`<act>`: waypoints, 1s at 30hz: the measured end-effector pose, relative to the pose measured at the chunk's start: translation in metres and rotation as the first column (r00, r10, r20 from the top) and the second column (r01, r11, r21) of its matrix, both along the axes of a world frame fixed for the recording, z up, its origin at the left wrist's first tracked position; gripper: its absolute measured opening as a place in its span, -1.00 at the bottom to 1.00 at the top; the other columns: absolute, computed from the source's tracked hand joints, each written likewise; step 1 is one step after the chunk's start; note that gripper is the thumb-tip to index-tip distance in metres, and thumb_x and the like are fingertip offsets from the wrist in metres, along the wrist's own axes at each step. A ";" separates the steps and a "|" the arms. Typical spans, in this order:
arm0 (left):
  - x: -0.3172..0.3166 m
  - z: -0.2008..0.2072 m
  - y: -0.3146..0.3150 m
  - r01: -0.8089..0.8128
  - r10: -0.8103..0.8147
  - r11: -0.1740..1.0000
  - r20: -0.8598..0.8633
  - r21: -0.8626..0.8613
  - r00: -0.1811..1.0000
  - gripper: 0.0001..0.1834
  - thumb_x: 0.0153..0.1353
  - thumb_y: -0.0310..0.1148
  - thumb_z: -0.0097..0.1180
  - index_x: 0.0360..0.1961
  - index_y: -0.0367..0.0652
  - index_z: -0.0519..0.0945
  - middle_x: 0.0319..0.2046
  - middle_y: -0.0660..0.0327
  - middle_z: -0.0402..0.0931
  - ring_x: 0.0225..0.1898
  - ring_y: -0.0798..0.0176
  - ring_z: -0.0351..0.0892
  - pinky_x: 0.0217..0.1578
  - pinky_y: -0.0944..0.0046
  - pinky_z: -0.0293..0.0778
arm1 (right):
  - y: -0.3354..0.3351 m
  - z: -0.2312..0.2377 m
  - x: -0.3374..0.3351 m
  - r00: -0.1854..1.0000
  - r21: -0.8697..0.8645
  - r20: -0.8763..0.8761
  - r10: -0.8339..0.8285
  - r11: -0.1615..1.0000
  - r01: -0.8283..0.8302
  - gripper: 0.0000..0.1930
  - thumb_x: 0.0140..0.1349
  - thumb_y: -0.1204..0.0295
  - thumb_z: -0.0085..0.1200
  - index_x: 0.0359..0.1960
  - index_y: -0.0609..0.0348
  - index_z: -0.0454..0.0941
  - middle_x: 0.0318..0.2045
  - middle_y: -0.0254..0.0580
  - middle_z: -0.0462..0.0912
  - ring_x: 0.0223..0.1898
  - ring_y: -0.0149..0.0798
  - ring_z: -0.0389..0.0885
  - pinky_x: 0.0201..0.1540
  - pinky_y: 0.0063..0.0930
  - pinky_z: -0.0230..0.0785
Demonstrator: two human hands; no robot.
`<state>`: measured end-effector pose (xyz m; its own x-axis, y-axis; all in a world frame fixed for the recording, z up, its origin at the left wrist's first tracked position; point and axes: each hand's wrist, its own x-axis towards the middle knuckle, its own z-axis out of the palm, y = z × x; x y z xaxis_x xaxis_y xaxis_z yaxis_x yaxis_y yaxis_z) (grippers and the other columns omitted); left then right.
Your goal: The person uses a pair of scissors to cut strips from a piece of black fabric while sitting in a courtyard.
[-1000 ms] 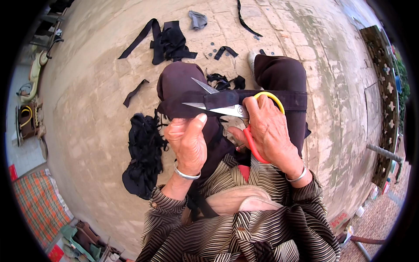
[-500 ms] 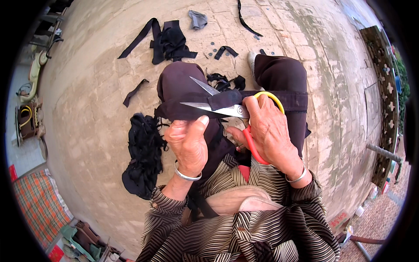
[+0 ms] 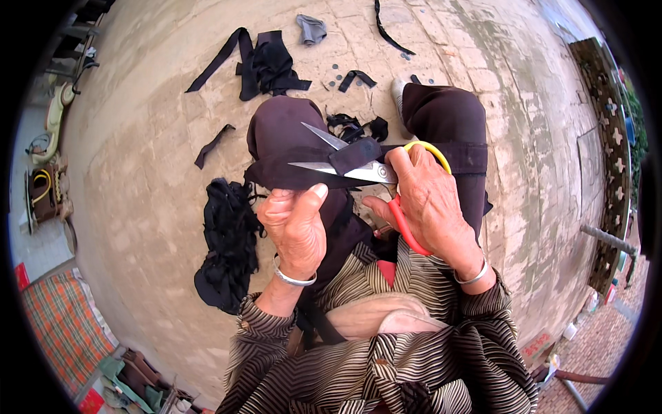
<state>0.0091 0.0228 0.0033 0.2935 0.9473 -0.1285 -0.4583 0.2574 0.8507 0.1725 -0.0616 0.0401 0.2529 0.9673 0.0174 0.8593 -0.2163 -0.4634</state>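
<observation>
A pair of scissors (image 3: 376, 171) with one yellow and one red handle loop is in my right hand (image 3: 429, 196), fingers through the loops. Its blades stand apart and point left over my lap. Between them lies the tab-like end of a dark cloth strip (image 3: 356, 155). This strip stretches across both knees, over my dark trousers (image 3: 286, 124). My left hand (image 3: 295, 224) pinches the lower edge of dark cloth (image 3: 289, 174) just below the blade tips, thumb on top. How the pinched cloth joins the strip cannot be made out.
A heap of black cloth scraps (image 3: 227, 248) lies on the paved floor left of my legs. Beyond my knees are a black cloth piece (image 3: 272, 65), a grey scrap (image 3: 312, 30), a thin black strip (image 3: 387, 34) and several small round discs. A plaid cloth (image 3: 65, 314) is at far left.
The scissors and my right hand have shifted very slightly right and down, blades still apart. The cloth tab between the blades has tilted a little. My left hand keeps its pinch.
</observation>
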 end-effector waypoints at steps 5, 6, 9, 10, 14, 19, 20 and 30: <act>-0.005 -0.005 -0.002 0.026 -0.026 1.000 0.043 0.006 0.999 -0.86 0.08 -0.73 0.08 -0.40 -0.27 0.59 -0.40 0.31 0.55 -0.38 0.48 0.48 -0.27 0.44 0.40 | -0.004 0.003 0.003 1.000 -0.052 -0.021 0.012 0.999 -0.013 -0.46 0.02 0.14 0.35 -0.13 0.24 0.40 -0.29 0.03 0.41 -0.22 0.09 0.46 -0.18 -0.17 0.32; -0.004 -0.003 -0.002 0.035 -0.034 0.999 0.053 -0.016 0.998 -0.86 0.07 -0.73 0.08 -0.40 -0.27 0.59 -0.40 0.31 0.55 -0.37 0.48 0.49 -0.26 0.44 0.40 | -0.004 0.003 0.003 1.000 -0.050 -0.020 0.010 0.999 -0.011 -0.46 0.02 0.14 0.35 -0.13 0.24 0.40 -0.29 0.03 0.41 -0.22 0.09 0.46 -0.18 -0.17 0.32; -0.002 0.002 -0.003 0.023 -0.021 0.998 0.042 -0.051 0.999 -0.88 0.06 -0.73 0.10 -0.43 -0.30 0.59 -0.40 0.30 0.57 -0.36 0.48 0.50 -0.24 0.43 0.42 | 0.000 0.001 0.001 0.999 0.061 -0.015 0.033 0.998 -0.032 -0.47 -0.04 0.16 0.40 -0.20 0.19 0.37 -0.33 0.03 0.40 -0.29 0.07 0.47 -0.28 -0.14 0.34; -0.001 0.004 -0.003 0.008 -0.006 0.998 0.027 -0.068 1.000 -0.89 0.04 -0.73 0.13 -0.46 -0.32 0.60 -0.41 0.28 0.58 -0.36 0.48 0.51 -0.22 0.43 0.43 | 0.004 0.002 -0.002 0.999 0.051 -0.009 0.030 0.998 -0.030 -0.47 -0.04 0.15 0.39 -0.20 0.19 0.37 -0.34 0.03 0.40 -0.29 0.07 0.47 -0.28 -0.15 0.34; 0.000 0.006 -0.002 0.007 -0.007 0.998 -0.005 -0.059 1.000 -0.80 0.07 -0.71 0.06 -0.28 -0.34 0.62 -0.31 0.25 0.59 -0.30 0.44 0.52 -0.19 0.41 0.41 | 0.011 0.003 -0.007 0.999 0.080 0.026 0.042 0.996 -0.043 -0.47 -0.03 0.13 0.38 -0.20 0.19 0.36 -0.34 0.05 0.40 -0.30 0.08 0.48 -0.28 -0.14 0.34; -0.003 0.002 -0.001 0.052 -0.052 0.999 0.002 0.016 0.999 -0.78 0.05 -0.71 0.06 -0.25 -0.37 0.62 -0.29 0.23 0.60 -0.26 0.42 0.53 -0.12 0.40 0.41 | 0.003 0.002 0.000 1.000 0.033 -0.002 0.021 0.999 -0.021 -0.48 -0.05 0.16 0.40 -0.24 0.17 0.36 -0.34 0.03 0.40 -0.30 0.08 0.47 -0.29 -0.13 0.34; -0.003 0.002 -0.002 0.051 -0.051 0.999 0.003 0.015 0.999 -0.78 0.05 -0.71 0.06 -0.25 -0.37 0.62 -0.29 0.23 0.60 -0.26 0.42 0.53 -0.12 0.40 0.41 | 0.003 0.003 0.000 1.000 0.032 -0.001 0.022 0.999 -0.022 -0.48 -0.05 0.16 0.40 -0.24 0.17 0.36 -0.34 0.03 0.40 -0.30 0.08 0.47 -0.29 -0.13 0.34; -0.005 -0.003 -0.002 0.045 -0.045 0.999 0.053 -0.007 0.998 -0.88 0.06 -0.70 0.09 -0.41 -0.28 0.59 -0.40 0.30 0.55 -0.34 0.45 0.51 -0.22 0.44 0.43 | 0.016 0.005 0.026 0.991 0.068 -0.124 -0.049 0.996 0.057 -0.44 0.02 0.14 0.39 -0.17 0.26 0.34 -0.40 0.03 0.45 -0.38 0.09 0.49 -0.34 -0.12 0.33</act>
